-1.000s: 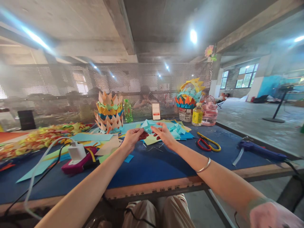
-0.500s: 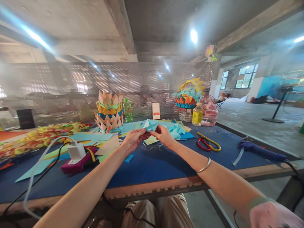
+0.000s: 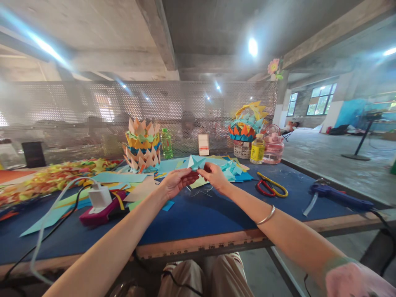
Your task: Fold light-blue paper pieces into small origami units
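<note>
Between my two hands, a light blue folded paper piece (image 3: 196, 162) is held above the blue table, its points facing up and away. The fingers of my left hand (image 3: 178, 181) are closed on its left lower edge. My right hand (image 3: 215, 176) pinches its right side with thumb and fingers. Just behind and to the right lies a pile of folded light blue paper pieces (image 3: 230, 169). A pale green sheet (image 3: 198, 182) lies beneath the hands. The fingertips partly hide the lower part of the held piece.
Stacked paper crowns (image 3: 142, 144), a green bottle (image 3: 166, 143), a phone (image 3: 203, 144), a yellow bottle (image 3: 256, 149) and a pink jug (image 3: 273, 147) stand behind. Scissors (image 3: 272, 185) and a glue gun (image 3: 340, 197) lie right. A power strip (image 3: 102, 212) with cables sits left.
The folded paper has turned slightly between my fingers, and the fingers of my left hand have shifted a little to the right beneath it. My right hand has barely moved.
</note>
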A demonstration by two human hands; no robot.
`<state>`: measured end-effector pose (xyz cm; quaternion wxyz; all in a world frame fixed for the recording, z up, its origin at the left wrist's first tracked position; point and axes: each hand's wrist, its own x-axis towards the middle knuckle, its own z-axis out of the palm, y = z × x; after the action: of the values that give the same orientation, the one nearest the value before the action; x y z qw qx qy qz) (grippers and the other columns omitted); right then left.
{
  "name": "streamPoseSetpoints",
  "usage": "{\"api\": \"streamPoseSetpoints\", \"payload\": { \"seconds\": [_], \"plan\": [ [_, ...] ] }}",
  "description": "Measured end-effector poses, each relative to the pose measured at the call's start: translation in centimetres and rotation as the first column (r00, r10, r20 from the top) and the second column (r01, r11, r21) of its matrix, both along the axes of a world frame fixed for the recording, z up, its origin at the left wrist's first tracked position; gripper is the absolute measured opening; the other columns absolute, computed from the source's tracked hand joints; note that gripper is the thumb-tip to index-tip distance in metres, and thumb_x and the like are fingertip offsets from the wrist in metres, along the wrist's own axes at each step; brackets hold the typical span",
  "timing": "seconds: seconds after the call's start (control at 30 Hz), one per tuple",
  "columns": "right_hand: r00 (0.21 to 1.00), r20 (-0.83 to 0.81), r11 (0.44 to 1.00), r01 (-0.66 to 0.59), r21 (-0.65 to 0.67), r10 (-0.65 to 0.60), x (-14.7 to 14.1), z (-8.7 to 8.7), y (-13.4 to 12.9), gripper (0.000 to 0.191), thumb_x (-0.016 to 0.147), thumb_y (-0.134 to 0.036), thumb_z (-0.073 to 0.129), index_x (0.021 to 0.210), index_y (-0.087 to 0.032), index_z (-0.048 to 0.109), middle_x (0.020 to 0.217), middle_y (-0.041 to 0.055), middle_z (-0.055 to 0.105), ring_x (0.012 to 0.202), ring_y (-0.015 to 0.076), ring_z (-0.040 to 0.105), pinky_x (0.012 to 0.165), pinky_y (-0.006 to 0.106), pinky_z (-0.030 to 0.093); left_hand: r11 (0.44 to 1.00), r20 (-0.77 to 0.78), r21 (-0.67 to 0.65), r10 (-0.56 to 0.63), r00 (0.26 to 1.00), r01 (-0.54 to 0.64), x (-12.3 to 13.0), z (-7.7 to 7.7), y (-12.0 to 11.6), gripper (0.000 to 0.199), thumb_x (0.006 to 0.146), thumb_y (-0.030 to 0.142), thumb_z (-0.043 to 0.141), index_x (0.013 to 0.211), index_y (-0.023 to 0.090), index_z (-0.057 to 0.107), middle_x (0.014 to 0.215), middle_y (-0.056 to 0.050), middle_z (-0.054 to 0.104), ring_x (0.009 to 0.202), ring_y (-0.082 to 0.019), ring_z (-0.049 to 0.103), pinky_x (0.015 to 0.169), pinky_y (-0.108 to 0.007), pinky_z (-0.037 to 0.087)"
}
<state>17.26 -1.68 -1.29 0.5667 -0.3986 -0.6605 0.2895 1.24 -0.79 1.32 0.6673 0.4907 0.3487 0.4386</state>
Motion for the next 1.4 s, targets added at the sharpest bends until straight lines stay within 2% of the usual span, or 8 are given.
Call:
{"api": "streamPoseSetpoints", "payload": {
  "seconds": [0.13,0.2,0.33,0.4,0.6,0.9,1.2,1.4],
  "plan": [
    [0.998,0.054,0.999,0.035,0.028,-0.036,0.0,-0.3,0.5,0.020,0.074,-0.034,0.055,0.065,-0.019,0.046,0.054,-0.0054,0.043,0.051,0.0093,0.043,0.050,0.023,0.035,1.000,-0.006,0.000,0.009,1.000,-0.009,0.0,0.1,-0.2,0.017,0.081,0.008,0.052,0.075,0.005,0.068,0.074,-0.013,0.072,0.069,-0.016,0.068,0.065,-0.020,0.054],
    [0.996,0.031,0.994,0.077,0.083,-0.079,0.0,-0.5,0.6,0.018,0.072,-0.033,0.058,0.077,-0.018,0.048,0.063,-0.0040,0.048,0.055,0.0096,0.046,0.053,0.023,0.039,1.000,-0.008,-0.001,0.017,1.000,-0.017,0.0,0.2,-0.2,0.017,0.081,0.008,0.052,0.075,0.005,0.068,0.074,-0.014,0.072,0.069,-0.016,0.068,0.065,-0.020,0.054],
    [0.974,0.011,0.934,0.216,0.284,-0.228,0.2,-0.3,0.3,0.052,0.068,-0.028,0.064,0.112,-0.021,0.038,0.091,0.0015,0.050,0.064,0.0103,0.049,0.060,0.026,0.044,1.000,0.000,-0.013,0.019,1.000,-0.019,0.0,0.1,0.0,0.017,0.080,0.008,0.053,0.074,0.006,0.068,0.074,-0.014,0.072,0.068,-0.016,0.068,0.065,-0.021,0.054],
    [0.955,0.066,0.890,0.243,0.386,-0.290,0.4,0.0,0.0,0.054,0.070,-0.024,0.064,0.117,-0.022,0.038,0.097,0.0038,0.047,0.068,0.0114,0.049,0.061,0.026,0.045,1.000,0.012,-0.026,0.015,1.000,-0.014,0.0,0.1,0.1,0.017,0.080,0.008,0.053,0.073,0.006,0.068,0.074,-0.014,0.072,0.069,-0.016,0.068,0.065,-0.021,0.054],
    [0.901,0.262,0.837,0.171,0.520,-0.347,0.5,0.2,-0.2,0.017,0.080,-0.019,0.055,0.092,-0.025,0.065,0.091,0.0039,0.045,0.079,0.0149,0.048,0.068,0.027,0.044,0.999,0.028,-0.047,0.003,1.000,-0.001,0.1,0.2,-0.1,0.015,0.080,0.008,0.053,0.075,0.006,0.067,0.074,-0.013,0.072,0.070,-0.017,0.069,0.066,-0.022,0.054],
    [0.869,0.321,0.793,0.125,0.596,-0.378,0.7,0.3,-0.5,0.018,0.083,-0.020,0.054,0.090,-0.027,0.069,0.083,0.0029,0.047,0.081,0.0151,0.048,0.074,0.028,0.042,0.997,0.050,-0.073,-0.012,0.999,0.016,0.0,0.1,0.1,0.018,0.081,0.008,0.051,0.076,0.006,0.068,0.076,-0.013,0.072,0.072,-0.017,0.069,0.071,-0.022,0.054],
    [0.746,0.494,0.738,-0.006,0.674,-0.446,1.0,0.6,-0.9,0.024,0.088,-0.021,0.044,0.094,-0.025,0.068,0.086,0.0068,0.051,0.083,0.0183,0.046,0.071,0.030,0.041,0.994,0.066,-0.113,0.011,0.998,-0.003,0.0,0.0,0.3,0.018,0.080,0.006,0.051,0.072,0.006,0.067,0.073,-0.012,0.072,0.070,-0.016,0.069,0.074,-0.023,0.054],
    [0.793,0.416,0.752,0.079,0.654,-0.445,0.6,0.6,-1.0,0.020,0.086,-0.021,0.049,0.091,-0.024,0.068,0.083,0.0051,0.051,0.084,0.0175,0.048,0.074,0.029,0.042,0.998,0.064,-0.062,0.025,0.998,-0.021,0.1,0.2,-0.2,0.019,0.080,0.005,0.050,0.071,0.005,0.067,0.072,-0.013,0.072,0.070,-0.017,0.069,0.074,-0.024,0.054]
  ]
}}
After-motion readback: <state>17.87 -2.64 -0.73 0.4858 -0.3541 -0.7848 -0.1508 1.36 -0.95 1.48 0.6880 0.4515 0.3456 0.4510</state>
